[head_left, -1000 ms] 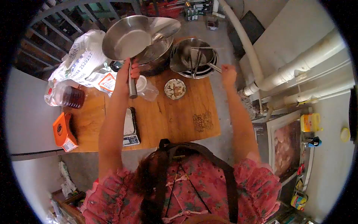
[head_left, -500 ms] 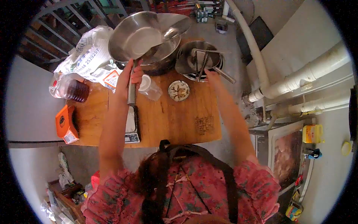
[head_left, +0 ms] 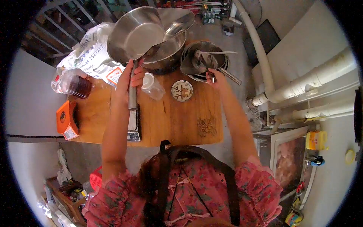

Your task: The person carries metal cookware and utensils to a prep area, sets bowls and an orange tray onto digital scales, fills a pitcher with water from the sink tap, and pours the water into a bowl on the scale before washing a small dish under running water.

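Note:
My left hand (head_left: 131,78) is wrapped round the handle of a steel pan (head_left: 144,39), raised above the back left of the wooden table (head_left: 170,121). Behind and under that pan sits a large steel pot (head_left: 170,49). At the back right, my right hand (head_left: 215,78) is closed on the end of a metal utensil (head_left: 206,66), whose far part lies in a dark pan (head_left: 193,65) on stacked round pans. A small patterned plate (head_left: 182,90) and a clear plastic jar (head_left: 153,89) lie between my hands.
A digital scale (head_left: 134,126) is partly behind my left forearm. On the left are an orange box (head_left: 67,120), a jug of dark liquid (head_left: 78,86) and a white sack (head_left: 90,53). White pipes (head_left: 325,72) run along the right wall.
My right hand has moved left from the long pan handle and closed on a utensil, whose end now comes out toward me. My left hand still holds the steel pan.

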The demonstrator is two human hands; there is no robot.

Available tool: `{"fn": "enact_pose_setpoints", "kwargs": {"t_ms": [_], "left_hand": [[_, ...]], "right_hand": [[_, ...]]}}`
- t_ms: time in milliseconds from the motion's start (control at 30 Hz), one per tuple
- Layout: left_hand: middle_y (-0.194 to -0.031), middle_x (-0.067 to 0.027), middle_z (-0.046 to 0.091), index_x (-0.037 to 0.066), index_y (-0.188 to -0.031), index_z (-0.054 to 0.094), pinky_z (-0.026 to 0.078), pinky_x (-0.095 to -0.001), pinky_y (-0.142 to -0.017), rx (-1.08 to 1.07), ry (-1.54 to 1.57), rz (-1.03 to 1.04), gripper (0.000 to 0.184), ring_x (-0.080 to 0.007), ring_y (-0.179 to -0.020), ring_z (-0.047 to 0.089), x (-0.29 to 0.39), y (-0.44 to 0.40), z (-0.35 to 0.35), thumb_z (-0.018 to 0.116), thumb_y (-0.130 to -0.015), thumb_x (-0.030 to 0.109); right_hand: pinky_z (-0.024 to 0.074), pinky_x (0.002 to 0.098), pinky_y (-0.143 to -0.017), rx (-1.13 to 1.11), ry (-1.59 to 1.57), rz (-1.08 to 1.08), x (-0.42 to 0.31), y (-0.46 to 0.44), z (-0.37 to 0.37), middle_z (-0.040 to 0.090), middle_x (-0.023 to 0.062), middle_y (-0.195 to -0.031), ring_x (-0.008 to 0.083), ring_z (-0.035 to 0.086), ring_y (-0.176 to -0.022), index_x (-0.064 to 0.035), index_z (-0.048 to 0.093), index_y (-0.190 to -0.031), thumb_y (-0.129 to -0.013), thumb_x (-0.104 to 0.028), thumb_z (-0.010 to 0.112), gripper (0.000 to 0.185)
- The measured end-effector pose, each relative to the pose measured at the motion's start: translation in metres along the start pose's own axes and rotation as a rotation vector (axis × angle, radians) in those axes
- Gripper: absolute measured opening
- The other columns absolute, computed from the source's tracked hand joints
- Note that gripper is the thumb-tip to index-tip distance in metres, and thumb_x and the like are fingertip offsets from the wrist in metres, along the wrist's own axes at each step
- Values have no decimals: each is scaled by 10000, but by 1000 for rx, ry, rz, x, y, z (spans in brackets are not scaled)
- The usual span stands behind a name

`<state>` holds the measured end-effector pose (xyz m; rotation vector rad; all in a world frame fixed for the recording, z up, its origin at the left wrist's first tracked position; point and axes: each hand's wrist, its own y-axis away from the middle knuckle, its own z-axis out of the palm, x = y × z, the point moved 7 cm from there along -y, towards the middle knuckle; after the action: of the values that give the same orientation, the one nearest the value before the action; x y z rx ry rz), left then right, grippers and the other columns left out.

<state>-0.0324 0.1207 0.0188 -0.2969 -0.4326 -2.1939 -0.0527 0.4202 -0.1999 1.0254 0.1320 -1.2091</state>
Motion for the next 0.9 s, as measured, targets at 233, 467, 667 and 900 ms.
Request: {"fn": "enact_pose_setpoints", "kwargs": {"t_ms": [233,467,667,900], "left_hand": [[-638,-14,354,-2,-999,419,260,-173,-328,-25,-80,42,292,-64,-450,315,1,1,1,405,-872,261],[-635,-9,391,54,-935,434,275,-183,-350,221,-532,304,245,-59,-446,336,11,20,-9,436,-852,284],[-624,-6,392,72,-822,397,289,-198,-349,346,-732,334,228,-73,-435,350,-6,36,-7,444,-847,293],[-606,3,376,87,-808,389,259,-190,-329,301,-593,182,260,-58,-408,317,-69,58,-11,389,-864,341]], "right_hand": [[356,236,-357,-131,-71,169,-5,50,3,510,68,-629,137,470,-471,-21,480,-759,-785,-179,514,164],[343,216,-383,-54,301,-65,5,176,15,491,13,-591,100,457,-438,-50,498,-830,-799,-207,489,160],[298,191,-399,-206,485,-494,-39,272,90,454,0,-611,74,423,-480,-57,434,-1081,-799,-194,487,318],[307,178,-397,-528,530,-33,9,277,153,466,1,-662,61,421,-479,-85,393,-1142,-809,-211,480,367]]}}
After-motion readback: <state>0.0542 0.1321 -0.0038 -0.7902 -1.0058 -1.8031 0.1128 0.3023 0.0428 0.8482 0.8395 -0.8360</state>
